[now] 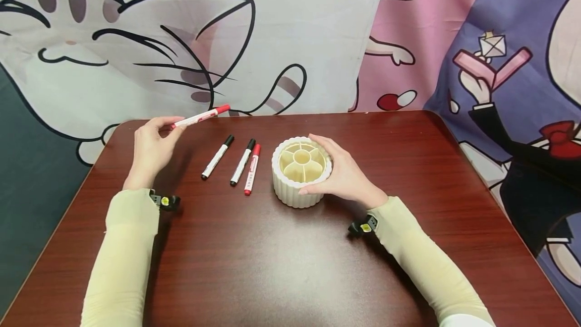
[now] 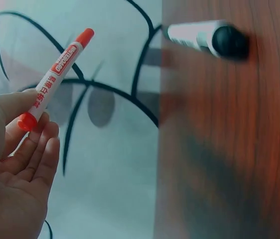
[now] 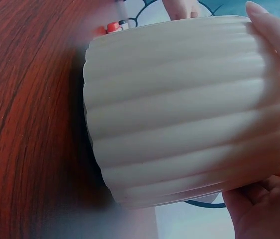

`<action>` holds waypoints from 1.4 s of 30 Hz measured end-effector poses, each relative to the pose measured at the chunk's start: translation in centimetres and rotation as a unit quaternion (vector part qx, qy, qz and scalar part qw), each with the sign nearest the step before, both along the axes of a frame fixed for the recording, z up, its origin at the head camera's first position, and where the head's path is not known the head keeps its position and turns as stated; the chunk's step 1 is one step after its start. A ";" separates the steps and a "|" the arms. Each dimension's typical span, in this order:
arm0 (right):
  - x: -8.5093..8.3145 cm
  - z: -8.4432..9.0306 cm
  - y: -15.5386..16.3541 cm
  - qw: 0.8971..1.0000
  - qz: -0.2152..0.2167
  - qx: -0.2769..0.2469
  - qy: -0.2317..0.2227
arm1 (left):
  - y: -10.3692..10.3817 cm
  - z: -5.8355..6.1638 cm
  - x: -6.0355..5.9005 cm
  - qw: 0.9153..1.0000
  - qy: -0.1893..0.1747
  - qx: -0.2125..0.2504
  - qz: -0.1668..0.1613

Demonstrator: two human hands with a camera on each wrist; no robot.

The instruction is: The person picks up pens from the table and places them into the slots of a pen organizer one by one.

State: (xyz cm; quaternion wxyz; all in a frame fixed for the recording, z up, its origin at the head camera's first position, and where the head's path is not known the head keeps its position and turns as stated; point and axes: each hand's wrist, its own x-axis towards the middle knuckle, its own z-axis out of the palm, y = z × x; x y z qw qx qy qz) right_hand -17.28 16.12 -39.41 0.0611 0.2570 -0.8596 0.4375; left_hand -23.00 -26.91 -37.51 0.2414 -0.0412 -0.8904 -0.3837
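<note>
My left hand (image 1: 152, 148) pinches a red-capped white marker (image 1: 201, 115) above the table's far left, its capped end pointing right; the left wrist view shows the same marker (image 2: 55, 72) held at my fingertips (image 2: 35, 144). My right hand (image 1: 342, 170) is curled round the right side of a cream ribbed round holder (image 1: 299, 170) with several inner compartments, standing upright mid-table; up close the holder (image 3: 184, 109) fills the right wrist view. Two black-capped markers (image 1: 218, 157) (image 1: 242, 161) and one red-capped marker (image 1: 252, 169) lie side by side left of the holder.
The dark red wooden table (image 1: 281, 256) has rounded far corners. A cartoon-print cloth (image 1: 181, 34) hangs right behind its far edge. A black-capped marker (image 2: 207, 37) lies blurred on the wood in the left wrist view.
</note>
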 end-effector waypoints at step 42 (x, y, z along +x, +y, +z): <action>-0.1 0.0 -0.1 1.000 0.005 -0.009 0.001 | 12.6 8.7 5.8 0.939 0.119 0.246 -0.208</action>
